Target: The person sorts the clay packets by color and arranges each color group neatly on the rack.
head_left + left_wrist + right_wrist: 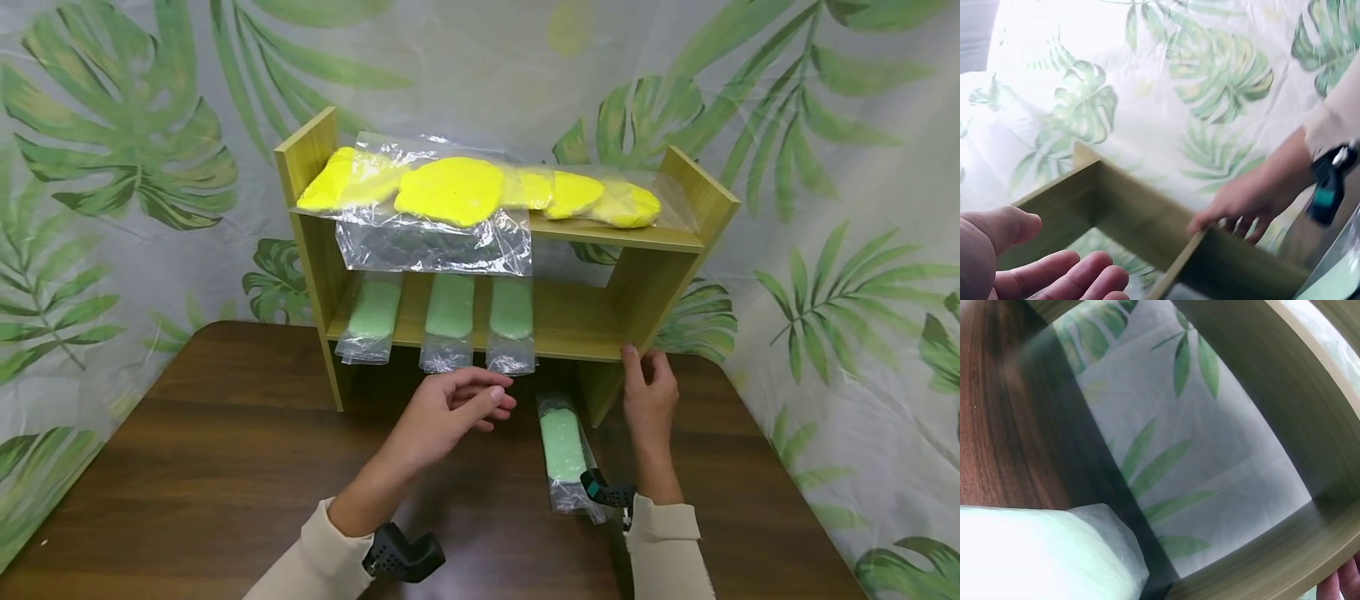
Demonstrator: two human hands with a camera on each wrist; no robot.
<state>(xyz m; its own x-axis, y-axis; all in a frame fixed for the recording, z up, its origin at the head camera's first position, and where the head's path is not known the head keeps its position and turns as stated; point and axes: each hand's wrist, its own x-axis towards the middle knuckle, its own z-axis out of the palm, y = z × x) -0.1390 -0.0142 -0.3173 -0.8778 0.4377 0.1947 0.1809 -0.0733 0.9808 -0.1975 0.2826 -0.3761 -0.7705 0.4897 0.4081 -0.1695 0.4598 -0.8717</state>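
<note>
A small wooden shelf (573,312) stands on the table. My right hand (651,400) grips its right side panel, thumb at the front where the middle board meets it; the left wrist view shows the fingers round the panel's outer side. My left hand (459,408) hovers before the shelf, fingers loosely bent around nothing. Three bagged pale green slabs (512,308) lie side by side on the middle board, their clear ends hanging over its front. Another bagged green slab (562,446) lies on the table beside my right forearm, also large in the right wrist view.
Clear bags of bright yellow material (450,190) lie overlapping along the top board, one drooping over its front edge. The dark wooden table (187,467) spreads out around the shelf. A leaf-patterned cloth (487,67) hangs behind.
</note>
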